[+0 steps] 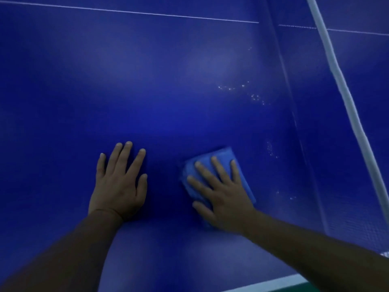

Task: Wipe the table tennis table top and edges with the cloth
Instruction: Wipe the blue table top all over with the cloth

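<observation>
Blue table top [168,81] fills view, net [341,85] at 2 o'clock | my right hand [223,192] flat, fingers spread, pressing folded cloth [221,159] at 5 o'clock, no pinch | left hand [119,182] flat, empty | risk: droplets [255,97] at 2 o'clock missed; cloth slips, unfolds.

You look down on a dark blue table tennis table top [147,91], thin white line across the upper frame. A folded light blue cloth [219,159] and scattered water droplets [231,87] lie right of centre.
</observation>
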Available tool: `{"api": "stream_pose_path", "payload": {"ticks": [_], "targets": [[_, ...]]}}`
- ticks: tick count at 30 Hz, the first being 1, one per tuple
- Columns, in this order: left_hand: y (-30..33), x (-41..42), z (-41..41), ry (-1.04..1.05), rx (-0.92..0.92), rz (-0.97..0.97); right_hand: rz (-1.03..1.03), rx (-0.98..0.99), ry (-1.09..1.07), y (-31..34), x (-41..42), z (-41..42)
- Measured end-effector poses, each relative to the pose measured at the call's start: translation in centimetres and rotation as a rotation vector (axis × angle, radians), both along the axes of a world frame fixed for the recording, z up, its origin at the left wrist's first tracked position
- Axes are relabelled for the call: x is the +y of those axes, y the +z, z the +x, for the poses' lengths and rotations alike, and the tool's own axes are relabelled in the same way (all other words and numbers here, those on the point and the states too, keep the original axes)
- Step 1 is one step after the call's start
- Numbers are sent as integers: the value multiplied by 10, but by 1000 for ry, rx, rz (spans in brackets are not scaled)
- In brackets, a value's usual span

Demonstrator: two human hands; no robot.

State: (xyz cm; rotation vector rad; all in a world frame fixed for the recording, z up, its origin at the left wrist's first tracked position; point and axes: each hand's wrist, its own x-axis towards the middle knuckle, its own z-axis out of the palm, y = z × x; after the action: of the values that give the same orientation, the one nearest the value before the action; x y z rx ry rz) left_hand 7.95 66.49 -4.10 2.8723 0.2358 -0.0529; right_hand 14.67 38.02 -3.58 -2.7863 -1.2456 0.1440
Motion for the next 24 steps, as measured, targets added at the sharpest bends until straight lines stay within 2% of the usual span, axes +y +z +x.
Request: {"api": "stream_pose_path", "payload": {"ticks": [2, 3, 5, 7, 9, 11, 13, 15, 16, 18, 20, 22, 24], "targets": [[1, 0, 1, -4, 6, 8, -30, 16, 159, 1, -12, 25], [2, 0, 1, -5, 9, 6, -39, -21, 107, 0, -11, 52], [3, 0, 1, -5, 8, -9, -55, -25, -213, 4, -4, 112], [6, 0, 1, 7, -14, -46, -61, 65, -559, 9, 7, 147], [9, 1, 8, 32, -48, -70, -74, 64, -655, 6, 27, 138], [11, 2, 27, 72, -69, -61, -20, 12, -467, 4, 50, 96], [11, 2, 56, 118, -74, -53, 7, -7, -147, -2, 54, 63], [10, 2, 89, 161, -62, -56, -20, -9, 15, -5, 44, 83], [10, 2, 103, 184, -60, -57, -18, -29, -19, -5, 37, 103], [8, 1, 121, 231, -51, -60, -35, -52, -225, -1, 22, 145], [6, 0, 126, 261, -30, -70, -72, 0, -397, 1, 9, 169], [6, 1, 124, 253, -22, -77, -64, -24, -381, -2, 12, 156], [4, 2, 124, 240, -15, -70, -7, -66, -260, -2, 29, 123]]}}
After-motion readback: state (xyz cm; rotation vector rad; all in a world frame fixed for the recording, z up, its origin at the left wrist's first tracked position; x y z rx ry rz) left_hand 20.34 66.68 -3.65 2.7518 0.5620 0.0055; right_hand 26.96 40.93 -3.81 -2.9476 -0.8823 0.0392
